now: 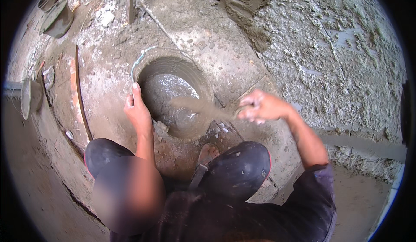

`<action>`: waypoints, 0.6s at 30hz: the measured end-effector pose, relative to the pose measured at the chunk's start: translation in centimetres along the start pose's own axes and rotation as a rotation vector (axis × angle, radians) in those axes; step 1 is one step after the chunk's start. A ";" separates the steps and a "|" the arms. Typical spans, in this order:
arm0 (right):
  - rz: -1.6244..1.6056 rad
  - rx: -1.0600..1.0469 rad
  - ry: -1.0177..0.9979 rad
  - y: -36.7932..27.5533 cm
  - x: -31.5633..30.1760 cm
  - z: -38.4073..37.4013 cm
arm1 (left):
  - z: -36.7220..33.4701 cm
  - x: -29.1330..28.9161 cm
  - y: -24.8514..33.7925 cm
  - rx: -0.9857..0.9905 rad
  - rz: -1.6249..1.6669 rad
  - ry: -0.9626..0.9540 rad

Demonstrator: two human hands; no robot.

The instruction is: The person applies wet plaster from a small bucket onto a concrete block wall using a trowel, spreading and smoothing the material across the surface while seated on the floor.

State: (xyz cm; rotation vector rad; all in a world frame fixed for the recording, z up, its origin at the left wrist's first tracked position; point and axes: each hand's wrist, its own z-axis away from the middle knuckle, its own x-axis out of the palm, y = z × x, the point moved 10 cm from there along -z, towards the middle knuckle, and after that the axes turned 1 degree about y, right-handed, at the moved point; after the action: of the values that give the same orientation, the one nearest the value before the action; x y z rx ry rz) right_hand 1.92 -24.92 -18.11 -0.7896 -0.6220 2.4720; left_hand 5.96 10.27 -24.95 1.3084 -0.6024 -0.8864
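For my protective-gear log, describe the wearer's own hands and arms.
The left hand and right hand are bare, without gloves; no watch shows on either wrist. Pale residue marks the right fingers. A dark purplish sleeve ends near the right elbow; blur hides where any left sleeve ends.

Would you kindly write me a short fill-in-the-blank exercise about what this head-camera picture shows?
1. The left hand holds the bucket at its edge; the other hand, the ____ one, holds the trowel.
2. The coloured part of the bucket's handle is light ____.
3. Two other containers are near the picture's upper ____ corner.

Missing words: right; blue; left.
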 end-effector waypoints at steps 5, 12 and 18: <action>-0.104 0.135 0.839 10.1 -20.2 4.0 | 1.3 2.1 0.9 -0.002 -0.008 -0.061; 0.556 0.005 1.014 -4.7 -12.6 10.0 | 0.0 -0.3 -1.2 -0.079 -0.112 -0.010; 0.794 -0.071 0.644 -1.4 0.9 -2.8 | 2.2 2.8 -0.2 0.085 -0.049 -0.127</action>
State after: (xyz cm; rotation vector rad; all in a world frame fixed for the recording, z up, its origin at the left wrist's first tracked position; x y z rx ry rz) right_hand 3.40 -22.55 -19.77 -2.0580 -0.1543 2.5712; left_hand 5.67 6.75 -25.05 1.3553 -0.7159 -0.9985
